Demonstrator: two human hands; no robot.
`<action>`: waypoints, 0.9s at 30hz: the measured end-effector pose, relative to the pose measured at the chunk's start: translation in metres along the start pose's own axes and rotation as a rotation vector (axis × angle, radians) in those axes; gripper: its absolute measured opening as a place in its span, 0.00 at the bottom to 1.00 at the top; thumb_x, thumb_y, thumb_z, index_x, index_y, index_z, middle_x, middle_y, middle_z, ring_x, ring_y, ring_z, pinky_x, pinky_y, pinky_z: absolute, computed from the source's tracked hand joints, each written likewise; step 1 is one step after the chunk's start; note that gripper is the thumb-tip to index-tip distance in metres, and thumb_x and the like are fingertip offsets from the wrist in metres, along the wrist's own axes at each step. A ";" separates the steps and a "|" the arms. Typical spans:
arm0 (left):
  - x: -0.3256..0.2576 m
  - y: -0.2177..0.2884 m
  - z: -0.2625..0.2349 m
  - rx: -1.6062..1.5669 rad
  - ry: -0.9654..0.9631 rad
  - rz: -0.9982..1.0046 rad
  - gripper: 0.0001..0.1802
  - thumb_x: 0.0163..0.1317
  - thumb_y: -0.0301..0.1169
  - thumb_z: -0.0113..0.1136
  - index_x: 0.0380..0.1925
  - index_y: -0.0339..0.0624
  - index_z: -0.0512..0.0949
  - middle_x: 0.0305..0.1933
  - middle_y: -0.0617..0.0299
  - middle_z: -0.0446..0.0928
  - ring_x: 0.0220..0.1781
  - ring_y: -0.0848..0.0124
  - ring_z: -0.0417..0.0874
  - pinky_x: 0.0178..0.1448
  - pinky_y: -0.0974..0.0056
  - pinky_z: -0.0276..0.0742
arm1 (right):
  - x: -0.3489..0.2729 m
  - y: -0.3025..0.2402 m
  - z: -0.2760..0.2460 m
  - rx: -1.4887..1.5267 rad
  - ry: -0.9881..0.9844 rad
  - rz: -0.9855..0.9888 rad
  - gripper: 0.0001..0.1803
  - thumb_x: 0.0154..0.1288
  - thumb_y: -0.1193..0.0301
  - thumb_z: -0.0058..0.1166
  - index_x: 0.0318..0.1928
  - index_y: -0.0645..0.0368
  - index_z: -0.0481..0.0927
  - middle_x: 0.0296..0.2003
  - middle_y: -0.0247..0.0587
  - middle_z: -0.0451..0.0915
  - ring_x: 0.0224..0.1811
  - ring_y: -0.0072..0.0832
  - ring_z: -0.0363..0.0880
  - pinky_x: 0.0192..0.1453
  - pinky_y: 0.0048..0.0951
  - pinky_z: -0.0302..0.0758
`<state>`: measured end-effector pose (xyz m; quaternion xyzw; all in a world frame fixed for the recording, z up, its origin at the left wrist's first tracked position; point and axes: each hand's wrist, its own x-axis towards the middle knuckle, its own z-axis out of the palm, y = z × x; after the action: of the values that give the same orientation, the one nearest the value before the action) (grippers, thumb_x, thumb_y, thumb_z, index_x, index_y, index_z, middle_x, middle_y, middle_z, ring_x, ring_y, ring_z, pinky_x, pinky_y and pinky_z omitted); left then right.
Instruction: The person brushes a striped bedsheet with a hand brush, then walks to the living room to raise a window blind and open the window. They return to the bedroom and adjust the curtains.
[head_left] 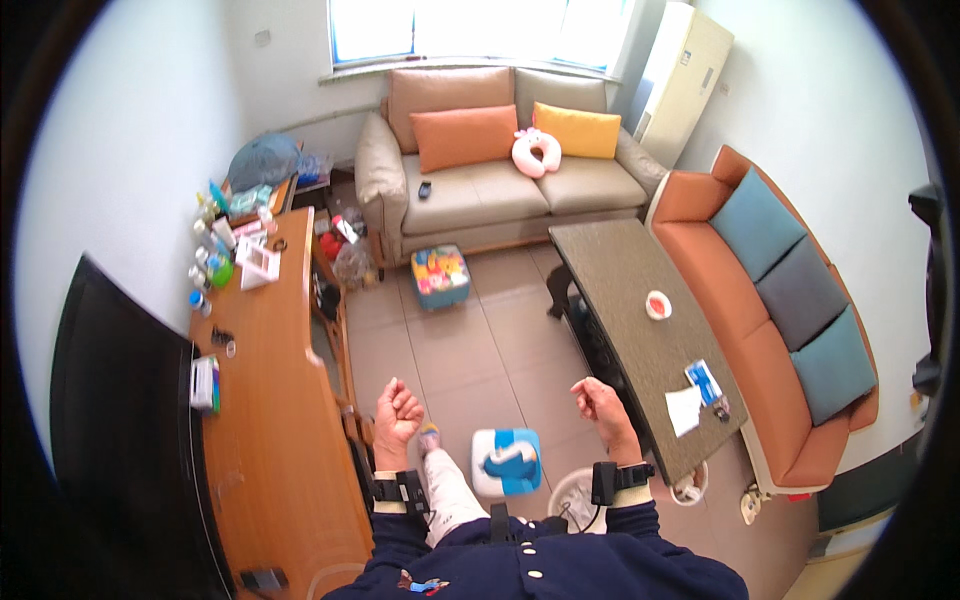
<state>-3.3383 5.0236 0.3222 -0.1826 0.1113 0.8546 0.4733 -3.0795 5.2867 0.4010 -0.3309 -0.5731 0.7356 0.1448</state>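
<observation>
My left hand (398, 413) is raised in front of me with its fingers curled in toward the palm, and nothing shows in it. It is nearest to the right edge of the wooden desk (275, 440) but apart from it. My right hand (604, 408) is up at about the same height, fingers bent and closed, with no object visible. Beside it on the right stands a long dark coffee table (635, 290). Between and below the hands, a small blue-and-white stool (507, 462) sits on the tiled floor. Each wrist wears a black strapped device.
A beige sofa (480, 190) with cushions stands under the window; an orange sofa (720, 290) lines the right wall. A colourful storage stool (440, 277) is ahead. The coffee table bears a bowl (658, 305) and papers (684, 411). A white bin (577, 500) is near my right forearm.
</observation>
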 end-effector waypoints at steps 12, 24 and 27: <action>0.260 0.166 0.156 0.102 0.006 -0.003 0.18 0.64 0.38 0.49 0.15 0.49 0.64 0.09 0.72 0.53 0.09 0.80 0.49 0.15 0.74 0.49 | 0.307 -0.098 0.088 0.115 -0.108 0.060 0.17 0.70 0.59 0.40 0.36 0.59 0.76 0.19 0.27 0.71 0.17 0.13 0.63 0.22 0.14 0.62; 0.542 0.128 0.286 0.162 -0.062 -0.149 0.18 0.69 0.40 0.42 0.22 0.45 0.70 0.10 0.72 0.56 0.10 0.80 0.49 0.16 0.73 0.48 | 0.512 -0.178 -0.050 0.189 0.132 0.008 0.18 0.70 0.59 0.39 0.33 0.58 0.75 0.17 0.25 0.66 0.16 0.13 0.60 0.22 0.15 0.62; 0.606 0.110 0.321 0.213 -0.034 -0.154 0.13 0.69 0.37 0.42 0.32 0.44 0.74 0.12 0.73 0.57 0.11 0.80 0.49 0.17 0.74 0.49 | 0.564 -0.204 -0.085 0.257 0.187 -0.023 0.18 0.70 0.59 0.40 0.31 0.58 0.75 0.15 0.25 0.65 0.15 0.13 0.58 0.21 0.17 0.61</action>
<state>-3.7923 5.5475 0.3623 -0.1248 0.1793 0.8021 0.5559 -3.4744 5.7460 0.4012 -0.3703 -0.4618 0.7672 0.2471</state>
